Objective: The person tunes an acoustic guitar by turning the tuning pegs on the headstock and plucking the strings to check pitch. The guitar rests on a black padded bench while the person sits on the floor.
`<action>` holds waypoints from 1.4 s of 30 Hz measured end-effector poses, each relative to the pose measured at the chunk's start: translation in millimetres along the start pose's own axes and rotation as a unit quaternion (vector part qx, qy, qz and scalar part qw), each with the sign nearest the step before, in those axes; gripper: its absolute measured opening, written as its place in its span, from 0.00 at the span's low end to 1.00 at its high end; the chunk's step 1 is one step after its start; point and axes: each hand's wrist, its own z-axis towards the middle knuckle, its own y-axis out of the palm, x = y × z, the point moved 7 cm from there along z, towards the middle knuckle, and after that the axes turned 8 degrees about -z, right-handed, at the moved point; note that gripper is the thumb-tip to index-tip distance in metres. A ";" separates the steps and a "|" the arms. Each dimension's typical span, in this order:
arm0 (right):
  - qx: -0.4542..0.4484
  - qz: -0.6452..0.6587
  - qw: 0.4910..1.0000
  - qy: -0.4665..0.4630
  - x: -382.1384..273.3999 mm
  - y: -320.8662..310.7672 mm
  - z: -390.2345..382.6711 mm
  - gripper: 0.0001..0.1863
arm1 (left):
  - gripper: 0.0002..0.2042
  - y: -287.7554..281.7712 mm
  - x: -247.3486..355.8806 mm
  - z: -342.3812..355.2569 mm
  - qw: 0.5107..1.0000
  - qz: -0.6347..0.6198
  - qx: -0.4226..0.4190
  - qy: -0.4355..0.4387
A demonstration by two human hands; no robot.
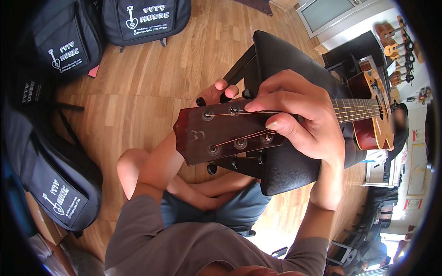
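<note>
An acoustic guitar (369,124) lies across a black padded bench (276,170), its dark wooden headstock (193,133) toward me. My left hand (220,92) reaches under the headstock, its curled fingertips at a black tuning peg (224,97) on the far edge; its palm is hidden. My right hand (304,115) is bent over the nut end of the neck, index fingertip at the strings beside an upper post and thumb over the lower strings. Several strings run along the fretboard (352,109).
Several black padded gig bags (64,175) stand around the left side and back of the wooden floor (110,115). My crossed legs (202,191) are below the bench. Guitars (393,50) hang on the right wall. A person in dark clothing (398,133) and another person (368,253) are at the right.
</note>
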 end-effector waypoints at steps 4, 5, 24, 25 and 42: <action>0.020 0.017 1.000 0.012 -3.4 -1.0 1.2 0.11 | 0.07 -4.6 -0.8 -0.4 1.000 0.004 -0.008 0.000; 0.020 0.017 1.000 0.011 -4.4 -1.1 1.9 0.11 | 0.07 -6.1 0.1 -0.2 1.000 0.008 -0.011 -0.002; 0.020 0.008 1.000 0.002 -6.1 -2.0 2.9 0.12 | 0.11 5.2 13.3 2.3 0.995 0.073 0.043 -0.047; 0.020 0.011 1.000 0.003 -5.7 -2.5 2.5 0.12 | 0.07 6.8 10.3 1.7 0.996 0.060 0.047 -0.044; -0.005 0.017 1.000 0.018 0.9 1.4 -1.8 0.23 | 0.14 -23.4 20.9 9.9 0.985 0.140 -0.010 -0.100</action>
